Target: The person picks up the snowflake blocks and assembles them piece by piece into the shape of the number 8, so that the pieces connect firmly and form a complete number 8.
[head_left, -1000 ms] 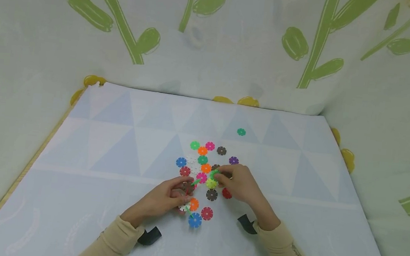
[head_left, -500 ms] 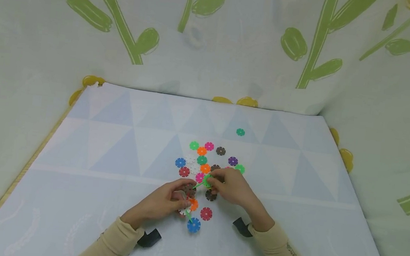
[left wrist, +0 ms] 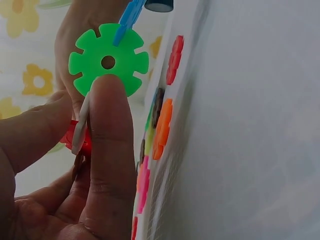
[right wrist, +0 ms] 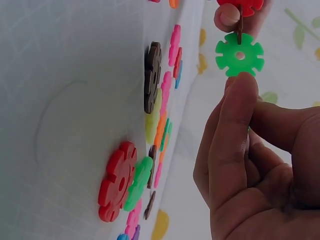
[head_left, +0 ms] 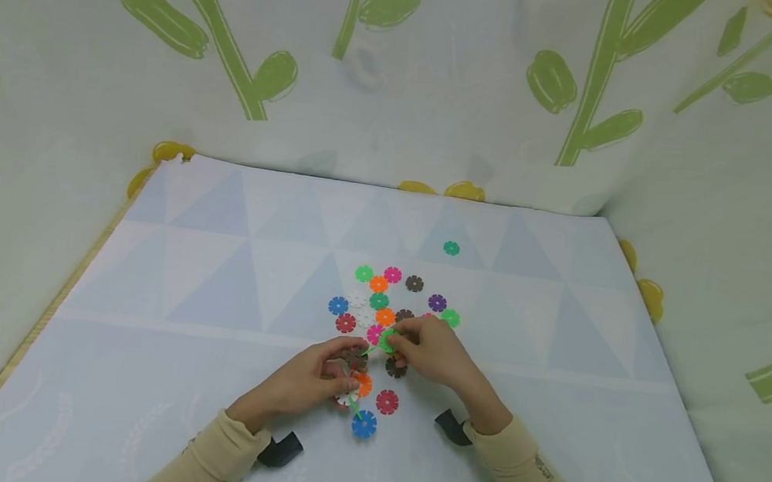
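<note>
Currently, linked discs (head_left: 355, 360) in grip of left hand (head_left: 309, 373), green disc (head_left: 386, 340) in pinch of right hand (head_left: 437, 348).

The left hand (head_left: 306, 373) holds a string of joined discs, a brown disc (head_left: 355, 358) by its fingers and a blue disc (head_left: 364, 424) toward the near edge of the worktop (head_left: 617, 449). The right hand (head_left: 434, 350) pinches a bright green disc (head_left: 386, 340). Loose discs (head_left: 379, 301) in many colours lie around and beyond the hands; a dark green disc (head_left: 451, 248) lies nearest the far edge.
</note>
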Tool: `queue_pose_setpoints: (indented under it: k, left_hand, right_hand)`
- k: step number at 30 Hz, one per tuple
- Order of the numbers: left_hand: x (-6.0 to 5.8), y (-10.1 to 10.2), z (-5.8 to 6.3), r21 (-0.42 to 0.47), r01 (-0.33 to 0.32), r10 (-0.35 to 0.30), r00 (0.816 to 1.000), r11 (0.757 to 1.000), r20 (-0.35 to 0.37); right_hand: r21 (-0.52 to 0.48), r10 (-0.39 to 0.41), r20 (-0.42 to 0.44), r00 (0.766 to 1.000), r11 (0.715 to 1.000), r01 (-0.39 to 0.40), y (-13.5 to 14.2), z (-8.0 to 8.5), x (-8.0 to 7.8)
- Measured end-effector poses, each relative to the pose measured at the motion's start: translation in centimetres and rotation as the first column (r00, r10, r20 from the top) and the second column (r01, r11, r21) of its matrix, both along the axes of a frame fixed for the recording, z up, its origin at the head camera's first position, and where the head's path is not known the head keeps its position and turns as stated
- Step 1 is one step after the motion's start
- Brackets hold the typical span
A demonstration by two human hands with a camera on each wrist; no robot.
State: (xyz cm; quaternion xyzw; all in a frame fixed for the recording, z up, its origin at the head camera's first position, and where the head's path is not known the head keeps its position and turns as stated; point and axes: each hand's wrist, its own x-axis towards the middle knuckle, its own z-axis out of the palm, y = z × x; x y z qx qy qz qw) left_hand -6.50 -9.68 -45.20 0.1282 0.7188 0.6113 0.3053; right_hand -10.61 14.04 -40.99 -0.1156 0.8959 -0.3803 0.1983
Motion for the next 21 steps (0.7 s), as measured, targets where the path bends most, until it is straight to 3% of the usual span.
queue_pose_setpoints:
  k: [6,13,21]
  left_hand:
    - [0.0,0.0,0.1,-0.011,-0.003,0.003,1.0,1.0,-0.012]
    - [-0.1,0.0,0.3,-0.087,-0.021,0.016,0.998,0.996,-0.059]
    - [-0.3,-0.2,0.2,-0.12,-0.075,0.072,0.997,0.99,-0.034]
  right_hand:
    - [0.0,-0.015,0.017,1.0,1.0,0.015,-0.2,-0.2,-0.1]
    - [-0.022,0.02,0.027,0.999,1.0,-0.02,-0.4,-0.5,-0.2]
    - [-0.034,0.014,0.044,0.999,0.999,-0.012,-1.4,-0.4,0.0]
